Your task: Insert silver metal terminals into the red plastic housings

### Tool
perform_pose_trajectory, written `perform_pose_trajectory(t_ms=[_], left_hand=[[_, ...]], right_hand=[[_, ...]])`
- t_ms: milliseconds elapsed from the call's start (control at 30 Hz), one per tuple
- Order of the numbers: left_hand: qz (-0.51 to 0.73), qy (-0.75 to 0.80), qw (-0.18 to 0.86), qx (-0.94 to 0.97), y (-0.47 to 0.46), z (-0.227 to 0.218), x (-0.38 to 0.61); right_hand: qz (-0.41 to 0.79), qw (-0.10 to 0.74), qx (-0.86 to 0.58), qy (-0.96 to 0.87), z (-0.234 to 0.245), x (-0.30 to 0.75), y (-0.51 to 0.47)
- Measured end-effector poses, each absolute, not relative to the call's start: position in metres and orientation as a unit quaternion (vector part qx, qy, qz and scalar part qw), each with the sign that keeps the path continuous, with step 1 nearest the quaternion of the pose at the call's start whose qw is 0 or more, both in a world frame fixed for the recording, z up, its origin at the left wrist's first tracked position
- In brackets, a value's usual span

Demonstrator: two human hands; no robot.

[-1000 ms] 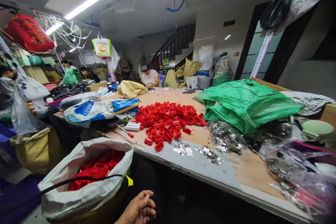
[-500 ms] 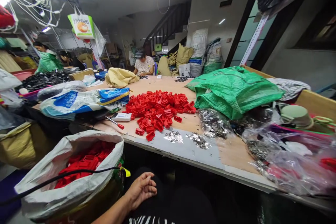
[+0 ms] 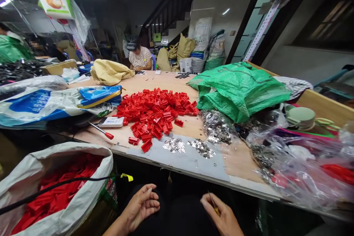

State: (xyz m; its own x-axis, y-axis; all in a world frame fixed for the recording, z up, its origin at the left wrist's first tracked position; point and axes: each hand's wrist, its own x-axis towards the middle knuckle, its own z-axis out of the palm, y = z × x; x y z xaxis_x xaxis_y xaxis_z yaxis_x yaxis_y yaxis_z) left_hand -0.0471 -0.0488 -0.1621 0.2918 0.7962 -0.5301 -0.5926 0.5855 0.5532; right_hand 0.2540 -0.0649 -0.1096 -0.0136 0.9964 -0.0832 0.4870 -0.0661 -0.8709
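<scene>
My left hand (image 3: pixel 142 206) hovers over my lap, palm turned inward, with its fingers loosely curled and nothing visible in them. My right hand (image 3: pixel 219 214) is closed around a thin pointed tool with a yellow handle (image 3: pixel 217 211); its slim dark tip sticks up past the fingers, and the rest is hidden. In front of both hands, a pile of red plastic pieces (image 3: pixel 157 108) lies on the table. Nearer the table edge are two small heaps of flat metal pieces, a left heap (image 3: pixel 174 145) and a right heap (image 3: pixel 201 148).
An open white sack (image 3: pixel 106 160) of red pieces stands at left, crossed by a black cable (image 3: pixel 55 188). A red-handled screwdriver (image 3: pixel 108 135) lies by a small white box (image 3: pixel 110 122). A green woven bag (image 3: pixel 238 88) and plastic bags occupy the right. Across the table sits a person (image 3: pixel 141 58).
My right hand has come into view at the lower right, holding the thin tool. My left hand stays near the same spot. The view has shifted, so the table appears farther left.
</scene>
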Motion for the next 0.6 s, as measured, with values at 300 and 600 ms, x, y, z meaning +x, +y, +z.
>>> perform_pose_trajectory(t_ms=[300,600], left_hand=[[0.449,0.392,0.799,0.074,-0.044,-0.163,-0.050],[0.464,0.388,0.794,0.060,-0.041,-0.161,-0.062]], right_hand=[[0.123,0.269,-0.631,-0.717,-0.036,0.231,0.054],[0.029,0.137,-0.668,-0.731,-0.050,0.217,0.108]])
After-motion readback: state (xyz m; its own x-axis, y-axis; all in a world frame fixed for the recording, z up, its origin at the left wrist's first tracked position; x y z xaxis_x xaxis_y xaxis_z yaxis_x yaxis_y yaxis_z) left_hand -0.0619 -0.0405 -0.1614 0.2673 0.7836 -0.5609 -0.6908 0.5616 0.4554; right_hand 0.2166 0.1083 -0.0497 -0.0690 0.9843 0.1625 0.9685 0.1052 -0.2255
